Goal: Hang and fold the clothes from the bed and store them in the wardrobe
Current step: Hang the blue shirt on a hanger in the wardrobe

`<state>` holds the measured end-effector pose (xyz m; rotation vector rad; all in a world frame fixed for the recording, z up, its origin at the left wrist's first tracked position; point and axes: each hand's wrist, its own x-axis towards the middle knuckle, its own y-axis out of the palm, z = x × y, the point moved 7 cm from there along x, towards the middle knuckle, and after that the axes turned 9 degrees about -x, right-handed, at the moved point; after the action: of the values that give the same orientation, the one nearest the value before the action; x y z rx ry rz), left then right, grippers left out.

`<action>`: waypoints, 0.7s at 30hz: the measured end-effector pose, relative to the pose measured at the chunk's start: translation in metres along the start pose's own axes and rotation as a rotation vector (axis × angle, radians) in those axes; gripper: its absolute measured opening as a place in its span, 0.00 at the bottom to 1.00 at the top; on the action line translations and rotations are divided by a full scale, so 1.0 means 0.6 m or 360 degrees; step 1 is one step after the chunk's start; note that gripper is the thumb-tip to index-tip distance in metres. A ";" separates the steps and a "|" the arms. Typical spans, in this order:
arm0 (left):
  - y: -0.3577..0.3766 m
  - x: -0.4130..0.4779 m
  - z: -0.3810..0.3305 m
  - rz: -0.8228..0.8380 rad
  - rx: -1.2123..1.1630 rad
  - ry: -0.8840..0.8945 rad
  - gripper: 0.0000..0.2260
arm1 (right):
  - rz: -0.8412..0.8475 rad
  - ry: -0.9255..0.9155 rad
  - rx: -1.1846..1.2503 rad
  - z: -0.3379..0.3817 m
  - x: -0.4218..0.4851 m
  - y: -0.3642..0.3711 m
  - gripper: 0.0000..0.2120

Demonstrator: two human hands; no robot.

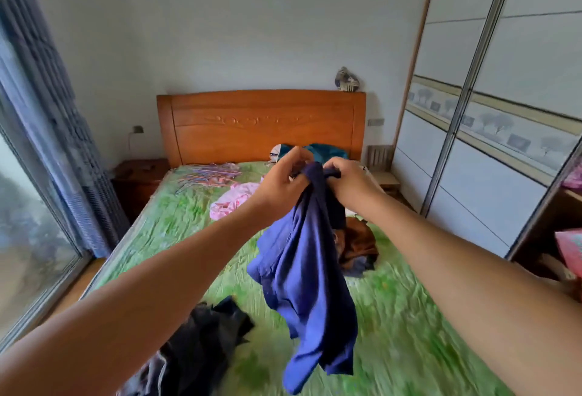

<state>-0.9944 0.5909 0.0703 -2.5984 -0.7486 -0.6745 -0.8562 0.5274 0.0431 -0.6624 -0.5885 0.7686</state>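
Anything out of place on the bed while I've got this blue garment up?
Nothing is damaged or spilled. The hangers lie scattered by the headboard, the dark clothes sit crumpled at the near edge of the bed, and the blue garment hangs bunched, not spread, from the left hand and right hand.

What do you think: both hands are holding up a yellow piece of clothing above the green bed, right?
Not quite. In the head view, the left hand and right hand are holding up a dark blue piece of clothing, not a yellow one, above the green bed.
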 end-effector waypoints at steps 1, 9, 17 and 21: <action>-0.005 -0.006 0.008 0.0060 0.0050 -0.0053 0.11 | -0.0091 -0.0009 0.0071 0.006 -0.001 -0.011 0.11; 0.012 -0.008 0.050 0.0478 0.0077 -0.0481 0.33 | 0.0076 -0.0197 0.0284 0.069 -0.009 -0.057 0.10; 0.022 0.025 0.047 0.0286 0.0903 -0.0148 0.14 | 0.0174 -0.0438 -0.0861 0.030 -0.053 -0.133 0.17; 0.013 0.040 0.032 0.0482 0.1693 0.0083 0.19 | 0.0163 -0.0537 -0.1668 -0.020 -0.077 -0.156 0.24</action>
<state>-0.9655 0.6026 0.0657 -1.6415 -0.4739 -0.1506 -0.8347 0.4371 0.0919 -1.5441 -1.2990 0.6336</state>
